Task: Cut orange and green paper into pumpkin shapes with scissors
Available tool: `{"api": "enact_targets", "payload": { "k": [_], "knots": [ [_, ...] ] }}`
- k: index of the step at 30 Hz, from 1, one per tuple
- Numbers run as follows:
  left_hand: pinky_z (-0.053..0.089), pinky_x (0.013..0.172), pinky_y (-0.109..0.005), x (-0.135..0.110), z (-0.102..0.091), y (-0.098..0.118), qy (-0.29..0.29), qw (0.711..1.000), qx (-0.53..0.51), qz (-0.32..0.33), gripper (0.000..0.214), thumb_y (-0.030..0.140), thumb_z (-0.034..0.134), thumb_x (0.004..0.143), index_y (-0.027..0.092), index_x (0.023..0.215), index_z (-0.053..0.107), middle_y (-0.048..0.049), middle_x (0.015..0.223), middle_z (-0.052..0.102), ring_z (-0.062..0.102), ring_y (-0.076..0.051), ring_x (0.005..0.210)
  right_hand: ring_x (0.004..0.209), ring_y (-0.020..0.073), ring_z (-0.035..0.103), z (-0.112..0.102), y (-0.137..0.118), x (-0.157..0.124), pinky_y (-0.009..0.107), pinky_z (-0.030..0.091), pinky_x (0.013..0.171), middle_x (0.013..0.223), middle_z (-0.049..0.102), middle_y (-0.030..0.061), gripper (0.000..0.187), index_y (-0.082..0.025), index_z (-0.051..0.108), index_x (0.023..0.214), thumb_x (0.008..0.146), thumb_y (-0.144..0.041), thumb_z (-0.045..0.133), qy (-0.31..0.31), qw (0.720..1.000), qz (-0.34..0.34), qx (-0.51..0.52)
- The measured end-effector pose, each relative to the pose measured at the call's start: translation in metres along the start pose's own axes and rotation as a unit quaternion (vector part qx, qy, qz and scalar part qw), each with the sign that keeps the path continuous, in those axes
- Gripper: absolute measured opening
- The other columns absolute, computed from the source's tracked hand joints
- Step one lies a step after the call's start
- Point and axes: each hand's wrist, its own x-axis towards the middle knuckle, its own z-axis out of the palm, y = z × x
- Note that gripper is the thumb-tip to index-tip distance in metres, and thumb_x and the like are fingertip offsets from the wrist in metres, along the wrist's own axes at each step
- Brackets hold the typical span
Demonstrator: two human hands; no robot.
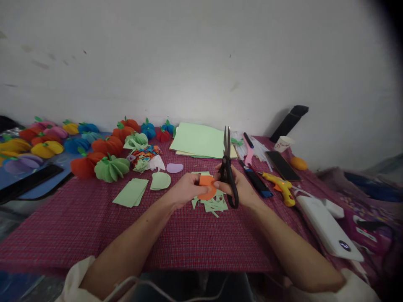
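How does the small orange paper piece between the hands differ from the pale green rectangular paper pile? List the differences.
Place: the small orange paper piece is held between the left hand and right hand; the pale green rectangular paper pile lies on the red checked tablecloth.
Outline: the orange piece's lower edge curves; the green pile's edges look straight.
Shared: both look thin.

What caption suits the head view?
Left hand and right hand hold rounded orange paper, the right also black-handled scissors, over pale green paper scraps.
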Motion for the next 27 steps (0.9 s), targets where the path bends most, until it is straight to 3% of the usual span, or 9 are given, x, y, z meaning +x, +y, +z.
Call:
{"api": "enact_targets", "payload": {
  "k": [7, 14, 18, 27],
  "knots": [
    [0.042, 0.061, -0.023, 0.001, 0.006, -0.004, -0.017, 1.0, 0.024, -0.006, 0.014, 0.018, 0.061, 0.061, 0.012, 0.073, 0.065, -0.0007, 0.069, 0.064, 0.056, -0.011, 0.06, 0.053, 0.0074, 0.044, 0.0, -0.002, -0.002, 0.02, 0.036, 0.047, 0.068, 0.049, -0.0052, 0.043, -0.022, 0.044, 0.093, 0.06, -0.026, 0.071, -0.012, 1.0, 0.022, 0.018],
    [0.044, 0.068, -0.026, 0.001, 0.011, -0.005, 0.011, 1.0, -0.006, 0.008, 0.028, 0.022, 0.067, 0.06, 0.012, 0.086, 0.065, -0.0043, 0.081, 0.066, 0.059, -0.013, 0.069, 0.052, 0.0067, 0.041, 0.001, 0.0, 0.0, 0.02, 0.035, 0.046, 0.067, 0.048, -0.0052, 0.041, -0.021, 0.046, 0.091, 0.059, -0.024, 0.071, 0.035, 0.999, -0.002, 0.015],
    [0.044, 0.069, -0.027, 0.0, 0.016, -0.001, 0.055, 0.995, -0.074, 0.047, 0.034, 0.027, 0.069, 0.061, 0.013, 0.091, 0.063, -0.0051, 0.085, 0.065, 0.058, -0.013, 0.071, 0.054, 0.0078, 0.044, 0.0, 0.002, 0.0, 0.021, 0.036, 0.047, 0.068, 0.049, -0.0047, 0.04, -0.022, 0.046, 0.094, 0.062, -0.028, 0.069, 0.06, 0.998, -0.014, 0.011],
    [0.043, 0.065, -0.025, 0.003, 0.025, -0.007, 0.128, 0.979, -0.148, 0.055, 0.029, 0.031, 0.071, 0.059, 0.013, 0.082, 0.066, -0.0036, 0.077, 0.065, 0.057, -0.011, 0.065, 0.057, 0.0094, 0.046, 0.004, 0.005, -0.001, 0.022, 0.039, 0.051, 0.072, 0.049, -0.0035, 0.043, -0.023, 0.045, 0.095, 0.062, -0.031, 0.07, 0.075, 0.997, -0.013, 0.002]
  ]
}}
